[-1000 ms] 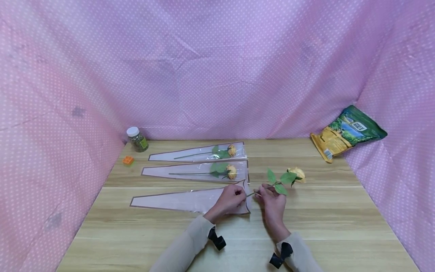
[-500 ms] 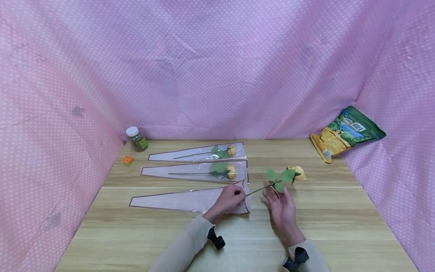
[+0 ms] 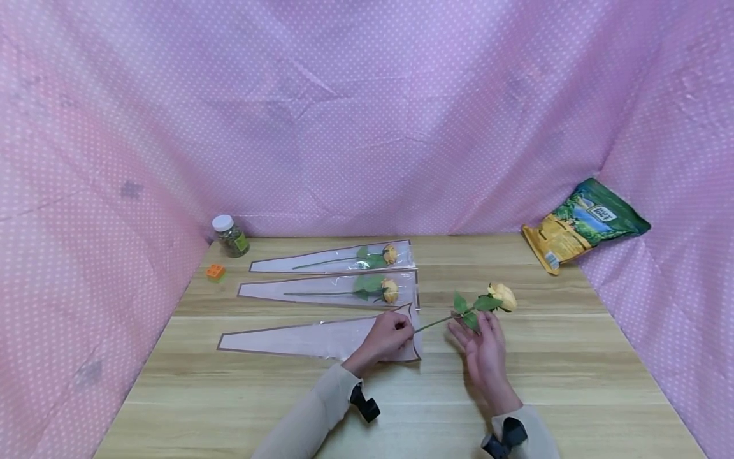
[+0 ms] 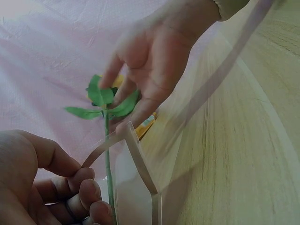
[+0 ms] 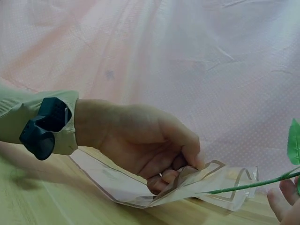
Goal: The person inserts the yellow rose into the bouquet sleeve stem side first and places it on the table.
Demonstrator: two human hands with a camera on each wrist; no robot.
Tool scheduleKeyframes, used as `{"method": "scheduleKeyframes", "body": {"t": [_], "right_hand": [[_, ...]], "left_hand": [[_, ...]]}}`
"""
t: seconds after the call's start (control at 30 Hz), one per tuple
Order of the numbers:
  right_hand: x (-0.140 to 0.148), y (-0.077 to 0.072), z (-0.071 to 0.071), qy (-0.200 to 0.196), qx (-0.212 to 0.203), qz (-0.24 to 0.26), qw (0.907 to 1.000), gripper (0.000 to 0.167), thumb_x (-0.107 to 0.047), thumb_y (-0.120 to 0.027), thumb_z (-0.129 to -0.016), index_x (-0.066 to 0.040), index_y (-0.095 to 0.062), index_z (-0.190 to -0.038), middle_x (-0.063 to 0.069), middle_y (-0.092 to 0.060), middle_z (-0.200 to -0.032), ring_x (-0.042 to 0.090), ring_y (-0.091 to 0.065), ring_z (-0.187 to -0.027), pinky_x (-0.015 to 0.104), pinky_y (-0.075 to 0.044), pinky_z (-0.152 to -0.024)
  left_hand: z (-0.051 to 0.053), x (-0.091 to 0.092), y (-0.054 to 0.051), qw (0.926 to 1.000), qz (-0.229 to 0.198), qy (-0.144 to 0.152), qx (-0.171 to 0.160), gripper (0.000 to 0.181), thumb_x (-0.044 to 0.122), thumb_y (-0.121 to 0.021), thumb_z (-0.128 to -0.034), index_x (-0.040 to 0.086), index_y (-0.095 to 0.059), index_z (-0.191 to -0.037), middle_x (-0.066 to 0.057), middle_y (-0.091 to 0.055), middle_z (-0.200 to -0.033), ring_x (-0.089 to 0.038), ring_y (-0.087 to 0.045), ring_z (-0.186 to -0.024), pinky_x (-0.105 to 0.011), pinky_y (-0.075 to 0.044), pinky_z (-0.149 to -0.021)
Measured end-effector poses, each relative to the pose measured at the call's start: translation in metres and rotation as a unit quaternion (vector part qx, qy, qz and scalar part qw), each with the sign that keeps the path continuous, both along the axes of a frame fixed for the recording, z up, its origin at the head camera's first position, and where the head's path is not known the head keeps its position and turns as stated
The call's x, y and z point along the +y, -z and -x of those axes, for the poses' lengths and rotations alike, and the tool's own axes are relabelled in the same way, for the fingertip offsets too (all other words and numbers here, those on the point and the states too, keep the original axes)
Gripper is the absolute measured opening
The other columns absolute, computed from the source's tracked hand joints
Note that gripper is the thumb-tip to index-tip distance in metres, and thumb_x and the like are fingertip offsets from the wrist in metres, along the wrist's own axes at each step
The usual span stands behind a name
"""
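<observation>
My left hand (image 3: 387, 335) pinches the open mouth edge of a clear flower sleeve (image 3: 287, 341) with a brown border, lying nearest me. A cream-yellow rose (image 3: 501, 296) with green leaves has its stem (image 5: 253, 184) end inside that mouth. My right hand (image 3: 484, 357), palm turned up, holds the rose near its leaves; in the left wrist view its fingers (image 4: 112, 70) reach around the leaves (image 4: 99, 91) and bloom. The lower stem is partly hidden behind the left hand.
Two sleeves (image 3: 269, 290), each with a rose inside, lie farther back on the wooden table (image 3: 401, 408). A white-lidded jar (image 3: 232, 239) and an orange toy brick (image 3: 215, 272) stand at the back left. A green-yellow bag (image 3: 585, 223) leans at the back right.
My right hand let go of the stem's middle, turned palm up and moved right toward the bloom. The rose has turned slightly. My left hand stays at the sleeve mouth.
</observation>
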State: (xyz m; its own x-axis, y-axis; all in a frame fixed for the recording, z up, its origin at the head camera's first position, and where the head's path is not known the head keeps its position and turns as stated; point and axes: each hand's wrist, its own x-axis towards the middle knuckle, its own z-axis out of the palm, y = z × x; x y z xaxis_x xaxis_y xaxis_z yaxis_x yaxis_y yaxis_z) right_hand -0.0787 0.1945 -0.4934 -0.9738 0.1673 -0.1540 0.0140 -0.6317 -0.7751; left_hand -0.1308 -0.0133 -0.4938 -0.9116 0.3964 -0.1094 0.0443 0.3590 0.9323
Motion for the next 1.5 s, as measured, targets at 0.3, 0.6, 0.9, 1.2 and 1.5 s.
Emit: {"method": "scheduleKeyframes", "body": {"t": [0.3, 0.6, 0.9, 1.2, 1.5], "right_hand": [[-0.001, 0.0, 0.002, 0.076, -0.082, -0.039, 0.993, 0.014, -0.013, -0.053, -0.102, -0.013, -0.057, -0.116, -0.003, -0.063, -0.111, 0.007, -0.073, -0.095, 0.029, -0.06, -0.084], [-0.01, 0.003, 0.004, 0.112, -0.092, -0.044, 0.9885, 0.015, -0.015, -0.059, -0.099, -0.012, -0.059, -0.114, -0.001, -0.065, -0.102, 0.007, -0.072, -0.088, 0.027, -0.06, -0.081], [-0.027, 0.006, 0.007, 0.122, -0.097, -0.052, 0.9864, 0.02, -0.018, -0.058, -0.1, -0.01, -0.057, -0.118, -0.003, -0.068, -0.101, 0.007, -0.072, -0.088, 0.027, -0.06, -0.08], [-0.029, 0.006, 0.009, 0.138, -0.09, -0.032, 0.9859, 0.018, -0.015, -0.058, -0.099, -0.009, -0.056, -0.117, 0.0, -0.065, -0.102, 0.008, -0.071, -0.085, 0.027, -0.061, -0.076], [-0.02, 0.01, 0.011, 0.157, -0.088, 0.017, 0.9835, 0.02, -0.014, -0.06, -0.098, -0.009, -0.056, -0.117, 0.003, -0.065, -0.108, 0.011, -0.071, -0.088, 0.029, -0.061, -0.077]], "left_hand": [[-0.001, 0.0, 0.001, 0.9999, 0.0, 0.001, -0.01, 0.018, 0.008, -0.057, -0.0858, 0.004, -0.065, -0.071, 0.007, -0.052, -0.057, -0.006, -0.046, -0.053, -0.02, -0.035, -0.049], [0.0, 0.001, 0.001, 1.0, 0.002, 0.001, 0.005, 0.018, 0.006, -0.057, -0.0864, 0.001, -0.067, -0.072, 0.006, -0.052, -0.057, -0.007, -0.047, -0.053, -0.02, -0.036, -0.05], [0.002, 0.003, -0.004, 0.9996, 0.018, 0.002, 0.022, 0.018, 0.007, -0.058, -0.0874, 0.002, -0.07, -0.075, 0.006, -0.055, -0.06, -0.007, -0.05, -0.057, -0.019, -0.039, -0.056], [0.002, 0.004, -0.006, 0.9993, 0.021, -0.004, 0.032, 0.018, 0.006, -0.058, -0.0853, 0.002, -0.068, -0.072, 0.007, -0.052, -0.058, -0.006, -0.048, -0.057, -0.018, -0.037, -0.056], [0.002, 0.004, -0.004, 0.9992, 0.019, 0.004, 0.036, 0.019, 0.006, -0.057, -0.086, 0.002, -0.069, -0.072, 0.007, -0.052, -0.057, -0.006, -0.047, -0.055, -0.019, -0.037, -0.053]]}}
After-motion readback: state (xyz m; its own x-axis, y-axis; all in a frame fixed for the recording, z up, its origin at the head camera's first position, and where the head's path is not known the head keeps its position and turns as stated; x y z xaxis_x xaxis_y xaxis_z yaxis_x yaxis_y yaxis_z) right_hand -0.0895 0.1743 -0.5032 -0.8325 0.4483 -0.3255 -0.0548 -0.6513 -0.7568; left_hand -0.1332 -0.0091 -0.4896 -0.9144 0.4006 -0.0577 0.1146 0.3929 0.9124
